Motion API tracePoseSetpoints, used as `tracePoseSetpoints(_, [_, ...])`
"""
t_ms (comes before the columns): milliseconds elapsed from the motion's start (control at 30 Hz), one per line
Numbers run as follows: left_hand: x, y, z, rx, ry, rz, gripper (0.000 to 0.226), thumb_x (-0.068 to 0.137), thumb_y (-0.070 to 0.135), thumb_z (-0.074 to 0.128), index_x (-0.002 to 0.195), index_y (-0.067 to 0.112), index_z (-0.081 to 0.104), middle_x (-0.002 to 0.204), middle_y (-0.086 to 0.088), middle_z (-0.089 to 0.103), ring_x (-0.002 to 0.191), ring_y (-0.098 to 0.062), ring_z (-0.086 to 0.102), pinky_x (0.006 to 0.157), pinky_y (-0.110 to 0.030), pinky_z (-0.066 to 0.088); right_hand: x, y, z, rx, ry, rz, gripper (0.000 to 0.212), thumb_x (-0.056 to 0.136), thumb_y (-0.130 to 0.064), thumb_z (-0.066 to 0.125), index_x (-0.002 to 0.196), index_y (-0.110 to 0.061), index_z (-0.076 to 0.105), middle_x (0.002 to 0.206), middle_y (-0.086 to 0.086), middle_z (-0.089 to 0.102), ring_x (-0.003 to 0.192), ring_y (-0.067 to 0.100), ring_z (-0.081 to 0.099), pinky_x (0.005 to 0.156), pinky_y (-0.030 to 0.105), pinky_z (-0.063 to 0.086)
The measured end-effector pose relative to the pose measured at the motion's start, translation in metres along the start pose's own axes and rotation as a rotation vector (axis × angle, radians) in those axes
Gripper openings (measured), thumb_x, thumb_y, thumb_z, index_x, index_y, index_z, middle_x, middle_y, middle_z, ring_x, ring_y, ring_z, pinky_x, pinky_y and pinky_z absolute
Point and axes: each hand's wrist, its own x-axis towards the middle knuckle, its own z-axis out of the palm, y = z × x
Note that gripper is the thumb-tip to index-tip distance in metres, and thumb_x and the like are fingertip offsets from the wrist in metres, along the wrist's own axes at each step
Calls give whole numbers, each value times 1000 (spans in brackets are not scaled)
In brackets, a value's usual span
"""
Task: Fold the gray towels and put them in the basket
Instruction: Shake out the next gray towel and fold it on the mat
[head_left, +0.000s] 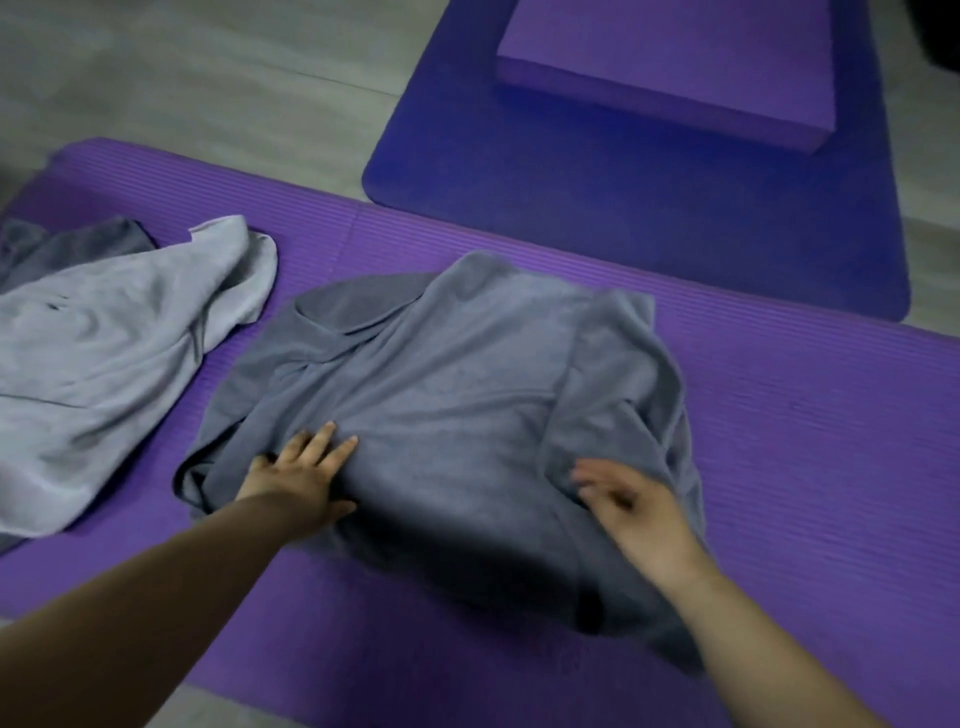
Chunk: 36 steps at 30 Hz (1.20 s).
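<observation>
A dark gray towel (457, 395) lies rumpled and partly folded over itself in the middle of the purple mat (805, 467). My left hand (298, 475) rests flat on its near left part, fingers straight. My right hand (631, 506) hovers over or touches the towel's near right fold, fingers spread and blurred by motion. A lighter gray towel (114, 364) lies crumpled at the left, with another dark gray towel (67, 247) partly under it. No basket is in view.
A darker blue-purple mat (623, 208) lies beyond on the pale floor (208, 78), carrying a purple foam block (675, 67) at the top right. Bare purple mat shows to the right of the towel and near me.
</observation>
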Motion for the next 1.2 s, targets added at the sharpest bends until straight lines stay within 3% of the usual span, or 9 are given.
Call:
tracePoseSetpoints(133, [-3,-8,4,92,40,-48,80,88,52,43,145,27,-8,156,1,-10,144,-19,2,114,-38,16,15,27,-42,79,533,301,17,88,-2,52,96,1,67,91,15,65,83,12,56,82,25,42])
tracePoseSetpoints(233, [-2,-12,1,153,61,-80,72,91,43,41,146,22,0,156,-1,-2,144,-19,3,115,-36,12,32,53,-45,90,338,485,16,86,-13,59,71,-10,66,61,2,60,72,13,51,61,24,42])
tracePoseSetpoints(367, [-3,-21,-4,145,93,-155,53,96,32,31,144,20,9,155,-2,3,144,-20,4,116,-34,11,41,43,-35,-18,241,465,30,82,-13,65,107,4,59,101,14,60,101,27,57,85,27,45])
tracePoseSetpoints(533, [-5,27,-8,-20,183,185,72,90,48,30,145,24,-9,155,-2,-12,145,-17,1,116,-30,7,39,23,-74,-170,27,373,33,86,1,53,57,-15,49,55,4,48,61,19,47,42,8,35])
tracePoseSetpoints(700, [2,61,-6,81,10,321,77,90,51,38,144,30,-13,153,0,-22,144,-19,-12,116,-39,6,38,-6,-140,-199,608,203,34,81,-18,55,109,0,61,102,20,65,101,26,61,84,33,43])
tracePoseSetpoints(767, [2,60,-5,157,5,298,76,91,52,36,144,31,-14,153,0,-24,143,-19,-13,115,-40,8,38,-11,-138,-170,553,97,50,79,-24,61,126,-8,51,106,12,64,102,10,60,88,32,42])
tracePoseSetpoints(867, [2,60,-6,196,14,243,75,90,54,34,144,31,-12,153,-1,-22,144,-18,-11,115,-40,9,35,13,-119,-325,569,137,73,74,-37,59,138,-9,38,139,16,41,128,31,35,106,39,26])
tracePoseSetpoints(1033, [0,42,-12,206,42,151,75,90,54,35,145,29,-11,155,-2,-18,144,-19,-9,115,-41,10,3,72,-78,-189,517,692,67,82,-25,64,137,-3,31,143,23,30,134,37,24,107,46,25])
tracePoseSetpoints(1200, [-1,23,-3,184,114,95,72,90,56,32,146,26,-2,156,0,-8,144,-17,-5,116,-38,6,-16,84,-65,-112,470,603,42,84,-8,56,121,3,41,115,31,57,107,45,54,86,46,42])
